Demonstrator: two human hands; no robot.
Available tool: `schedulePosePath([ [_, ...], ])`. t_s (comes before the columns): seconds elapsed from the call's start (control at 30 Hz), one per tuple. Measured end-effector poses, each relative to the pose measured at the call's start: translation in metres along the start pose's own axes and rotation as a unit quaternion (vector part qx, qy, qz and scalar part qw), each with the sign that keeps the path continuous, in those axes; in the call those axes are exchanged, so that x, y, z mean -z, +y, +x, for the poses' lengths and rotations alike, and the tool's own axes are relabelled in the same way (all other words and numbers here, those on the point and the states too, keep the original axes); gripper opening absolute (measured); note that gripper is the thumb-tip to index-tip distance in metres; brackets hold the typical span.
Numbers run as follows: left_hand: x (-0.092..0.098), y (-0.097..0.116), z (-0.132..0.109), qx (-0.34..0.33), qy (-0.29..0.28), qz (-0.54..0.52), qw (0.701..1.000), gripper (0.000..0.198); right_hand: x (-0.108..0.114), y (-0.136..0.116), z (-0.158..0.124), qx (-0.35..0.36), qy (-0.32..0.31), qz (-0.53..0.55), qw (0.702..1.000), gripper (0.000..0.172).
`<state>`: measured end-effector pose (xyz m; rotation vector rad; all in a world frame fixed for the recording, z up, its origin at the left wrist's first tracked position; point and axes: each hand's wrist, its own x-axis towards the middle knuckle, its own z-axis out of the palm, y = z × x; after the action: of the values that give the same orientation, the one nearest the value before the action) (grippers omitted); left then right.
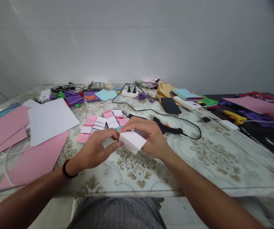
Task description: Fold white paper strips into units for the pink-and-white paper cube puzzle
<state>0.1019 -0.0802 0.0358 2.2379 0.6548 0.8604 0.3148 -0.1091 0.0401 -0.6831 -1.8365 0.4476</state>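
Observation:
A folded piece of white paper [132,142] is held above the middle of the table, near its front. My right hand [151,136] grips it from the right, fingers curled behind and over its top. From the left, my left hand [101,147] pinches its edge between thumb and fingers. Just beyond my hands lies a cluster of folded pink and white paper pieces [98,122], some with light blue parts. A black glue gun [167,127] rests on the table behind my right hand, with its cable curving away.
White sheets [52,121] and pink sheets [39,159] lie at the left. Along the back are purple folded strips [73,98], a power strip [129,93] and a black phone [170,105]. A yellow glue gun [234,117] lies at the right on a dark surface.

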Motion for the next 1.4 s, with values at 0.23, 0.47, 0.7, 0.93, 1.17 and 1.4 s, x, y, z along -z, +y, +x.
schedulePosePath([
  [0.23, 0.000, -0.001, -0.001, 0.006, -0.005, -0.046, 0.999, 0.012, -0.002, 0.005, -0.001, -0.035, 0.028, 0.049, 0.998, 0.008],
  [0.47, -0.004, -0.007, 0.002, 0.079, 0.120, -0.193, 0.971, 0.018, -0.002, 0.007, -0.001, -0.179, 0.032, 0.110, 0.977, 0.029],
  [0.7, 0.000, -0.013, 0.006, 0.130, 0.175, -0.111, 0.970, 0.015, 0.006, 0.008, 0.001, -0.242, -0.068, 0.188, 0.949, 0.052],
  [0.93, -0.003, -0.012, 0.004, 0.129, 0.123, -0.083, 0.980, 0.017, -0.004, 0.012, 0.001, -0.351, -0.019, 0.133, 0.927, 0.038],
  [1.17, 0.008, -0.012, 0.013, 0.167, 0.089, -0.113, 0.975, 0.032, 0.002, 0.010, 0.005, -0.371, 0.011, 0.154, 0.916, 0.035],
  [1.4, 0.017, -0.002, 0.017, 0.194, 0.047, -0.147, 0.969, 0.030, 0.011, -0.006, 0.009, -0.337, -0.012, 0.102, 0.936, 0.030],
])
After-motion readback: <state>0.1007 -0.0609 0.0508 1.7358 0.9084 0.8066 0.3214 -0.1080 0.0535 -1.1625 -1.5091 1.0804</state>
